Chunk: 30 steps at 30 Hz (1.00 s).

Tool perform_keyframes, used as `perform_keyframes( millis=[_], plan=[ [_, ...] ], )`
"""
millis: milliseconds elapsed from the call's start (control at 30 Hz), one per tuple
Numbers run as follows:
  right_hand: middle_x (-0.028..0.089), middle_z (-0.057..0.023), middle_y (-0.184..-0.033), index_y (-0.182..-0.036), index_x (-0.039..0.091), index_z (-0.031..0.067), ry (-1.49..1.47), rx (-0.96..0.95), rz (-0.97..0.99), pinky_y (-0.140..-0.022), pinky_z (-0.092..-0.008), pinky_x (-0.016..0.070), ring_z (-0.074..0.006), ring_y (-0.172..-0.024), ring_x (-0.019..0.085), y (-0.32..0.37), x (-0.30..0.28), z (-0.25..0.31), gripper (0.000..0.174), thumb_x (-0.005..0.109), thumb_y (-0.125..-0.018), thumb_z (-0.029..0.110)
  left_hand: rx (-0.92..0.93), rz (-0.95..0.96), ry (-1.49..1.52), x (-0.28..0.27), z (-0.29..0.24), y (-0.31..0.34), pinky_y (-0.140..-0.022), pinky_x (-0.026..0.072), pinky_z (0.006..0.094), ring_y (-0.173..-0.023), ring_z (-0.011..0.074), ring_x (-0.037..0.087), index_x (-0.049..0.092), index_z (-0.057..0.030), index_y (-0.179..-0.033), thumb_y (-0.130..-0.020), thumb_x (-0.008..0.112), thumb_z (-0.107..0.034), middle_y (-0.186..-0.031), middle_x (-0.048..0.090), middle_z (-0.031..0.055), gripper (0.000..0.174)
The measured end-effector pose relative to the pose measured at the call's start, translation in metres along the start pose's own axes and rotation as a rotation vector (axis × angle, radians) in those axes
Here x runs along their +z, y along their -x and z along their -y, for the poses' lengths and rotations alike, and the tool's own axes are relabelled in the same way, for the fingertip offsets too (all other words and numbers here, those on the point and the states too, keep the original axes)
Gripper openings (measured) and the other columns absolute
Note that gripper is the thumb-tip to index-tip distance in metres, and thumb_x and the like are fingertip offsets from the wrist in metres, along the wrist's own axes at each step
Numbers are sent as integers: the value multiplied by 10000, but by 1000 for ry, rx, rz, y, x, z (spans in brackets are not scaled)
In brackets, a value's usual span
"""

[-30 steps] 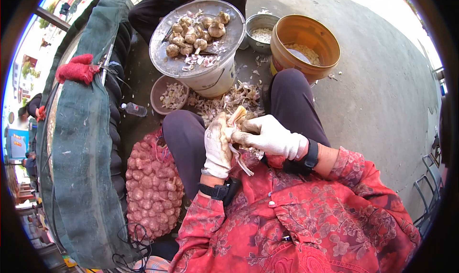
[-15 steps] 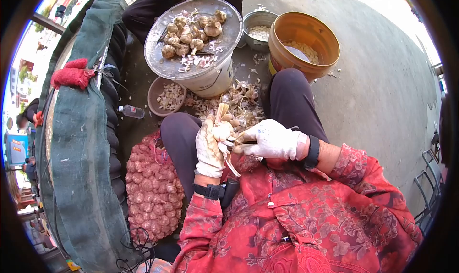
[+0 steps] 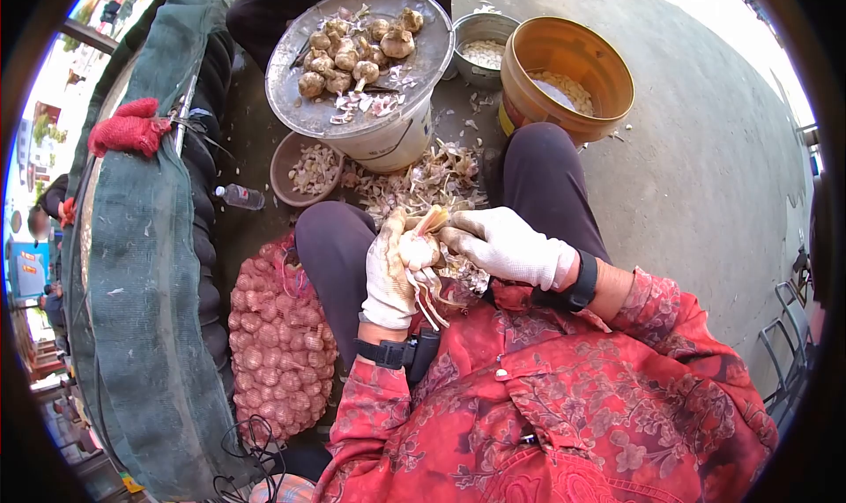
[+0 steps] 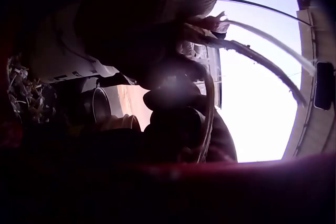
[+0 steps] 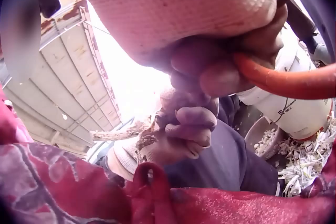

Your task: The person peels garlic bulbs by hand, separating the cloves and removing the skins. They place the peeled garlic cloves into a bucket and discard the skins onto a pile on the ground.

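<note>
Gripping garlic bulb [image 3: 418,249] in left hand [image 3: 390,272], right hand [image 3: 507,245] pinching its top

Hands meet over the lap, centre: left hand [image 3: 392,278] w/ garlic bulb [image 3: 419,249] in it, right hand [image 3: 504,244] pinching at the bulb from the right. Ahead, btwn the knees, peel pile [image 3: 427,178] on the ground. Behind that, bucket [image 3: 395,147] w/ tray [image 3: 298,99] on top, garlic heads [image 3: 351,59] on the tray. Shallow bowl [image 3: 284,170] just left of bucket, bottle [image 3: 238,197] further left. Metal bowl [image 3: 465,34] right of tray, big pail [image 3: 612,73] right of that, beyond right knee. Mesh sack [image 3: 278,344] beside left thigh; long bundle [image 3: 141,291] far left.
</note>
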State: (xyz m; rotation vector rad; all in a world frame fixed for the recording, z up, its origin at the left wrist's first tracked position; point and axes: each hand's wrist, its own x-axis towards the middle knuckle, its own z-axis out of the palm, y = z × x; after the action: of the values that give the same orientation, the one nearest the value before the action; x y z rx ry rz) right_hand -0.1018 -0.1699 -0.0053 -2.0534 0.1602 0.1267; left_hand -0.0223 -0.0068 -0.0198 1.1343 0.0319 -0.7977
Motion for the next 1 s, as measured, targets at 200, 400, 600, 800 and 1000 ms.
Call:
perform_keyframes(
  millis=[200, 400, 600, 800, 1000],
  plan=[
    [643, -187, -861, -978, 637, 47, -15, 24, 91, -714, -401, 483, -356, -807, 626, 1, -4, -1, 337, 528, -923, 361, -98, 162, 201, -16, 11, -8, -478, 420, 211, -586, 103, 534, 584, 0, -1039, -990, 445, -301, -819, 613, 59, 335],
    [680, -149, -955, -1133, 648, 97, -148, 22, 169, -791, -330, 489, -271, -862, 658, 4, -7, 9, 454, 575, -890, 473, 124, 130, -208, -10, 11, -3, -568, 490, 229, -709, 130, 595, 576, -18, -1009, -981, 455, -278, -877, 632, 69, 288],
    [687, -127, -952, -1094, 671, 91, -195, 115, 243, -793, -311, 485, -225, -849, 656, 3, -2, 13, 443, 594, -882, 472, -347, 154, 159, -11, 2, -5, -399, 388, 196, -472, 105, 507, 589, 10, -955, -995, 410, -355, -749, 648, 97, 409],
    [698, -25, -944, -1091, 675, 42, -510, 207, 257, -809, -265, 485, -93, -857, 607, -4, 4, 6, 314, 628, -911, 296, -9, 230, -11, -11, 0, -1, -628, 519, 243, -741, 161, 625, 579, 46, -1097, -978, 404, -457, -960, 657, 148, 546],
    [683, -3, -899, -1022, 685, 20, -661, 213, 220, -784, -245, 483, -66, -835, 583, -8, 10, 0, 275, 604, -936, 268, 173, 134, -403, -12, 16, -4, -705, 496, 257, -797, 150, 602, 608, 27, -1053, -982, 381, -434, -932, 627, 91, 518]
  ],
)
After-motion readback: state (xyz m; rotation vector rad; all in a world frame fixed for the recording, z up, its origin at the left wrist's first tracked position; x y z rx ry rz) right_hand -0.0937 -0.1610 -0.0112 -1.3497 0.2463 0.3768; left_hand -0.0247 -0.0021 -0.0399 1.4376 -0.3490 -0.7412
